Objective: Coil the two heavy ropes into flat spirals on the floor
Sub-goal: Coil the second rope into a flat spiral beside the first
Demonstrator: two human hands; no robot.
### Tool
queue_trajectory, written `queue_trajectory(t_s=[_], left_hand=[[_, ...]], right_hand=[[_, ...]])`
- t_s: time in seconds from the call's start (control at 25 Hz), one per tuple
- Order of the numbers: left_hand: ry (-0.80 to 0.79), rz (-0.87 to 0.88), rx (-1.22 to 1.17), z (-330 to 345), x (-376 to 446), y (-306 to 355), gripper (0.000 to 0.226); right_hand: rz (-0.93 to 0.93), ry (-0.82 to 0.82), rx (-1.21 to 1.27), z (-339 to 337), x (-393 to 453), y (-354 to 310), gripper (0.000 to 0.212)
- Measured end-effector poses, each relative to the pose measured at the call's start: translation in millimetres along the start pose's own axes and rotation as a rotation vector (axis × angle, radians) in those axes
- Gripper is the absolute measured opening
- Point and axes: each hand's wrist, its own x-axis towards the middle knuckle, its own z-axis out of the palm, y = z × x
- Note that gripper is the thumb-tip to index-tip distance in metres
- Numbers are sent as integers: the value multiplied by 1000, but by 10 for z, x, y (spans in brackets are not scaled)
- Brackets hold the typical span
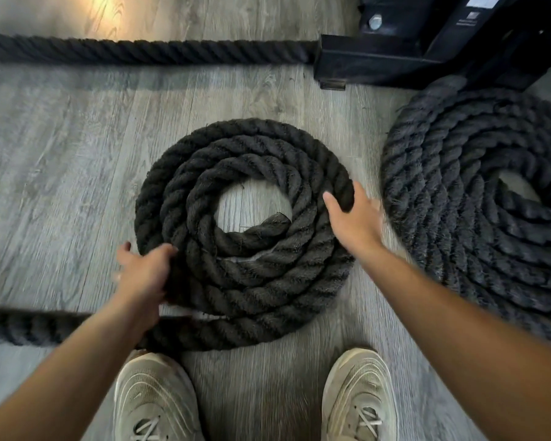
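A thick black rope lies as a flat spiral (245, 154) on the grey wood floor in front of me, its cut end curling in the open middle. My left hand (147, 275) grips the outer turn at the spiral's lower left. My right hand (353, 218) rests on the outer turn at the right side, thumb over the rope. The rope's loose tail (29, 327) runs off to the left edge near my feet. A second black rope lies coiled in a larger flat spiral (452, 186) on the right.
A straight stretch of black rope (147, 51) crosses the floor at the back, ending at a black metal frame base (395, 58) at the top right. My two pale sneakers (153, 399) stand at the bottom, just below the spiral.
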Motion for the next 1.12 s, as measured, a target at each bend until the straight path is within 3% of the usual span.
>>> queue_trajectory(t_s=[0.24,0.4,0.52,0.6,0.72,0.84,0.96,1.12], left_hand=[[-114,222,196,-32,496,788,52],[-28,350,429,-29,573,734,54],[-38,272,308,-28,416,503,60],[-74,186,177,13,147,160,51],[-203,-22,38,113,-342,-296,54],[-285,-170,90,98,-382,-186,67],[-146,2,173,-31,-57,313,90],[-128,225,206,9,302,841,72]], right_hand=[[160,-60,153,291,-1447,327,97],[183,-99,118,289,-1313,296,86],[111,-59,138,119,-802,310,74],[81,21,125,-51,-331,257,67],[113,43,78,-244,252,79,61],[89,49,103,-171,272,32,59],[166,112,161,6,-269,230,64],[198,73,286,150,-1218,444,73]])
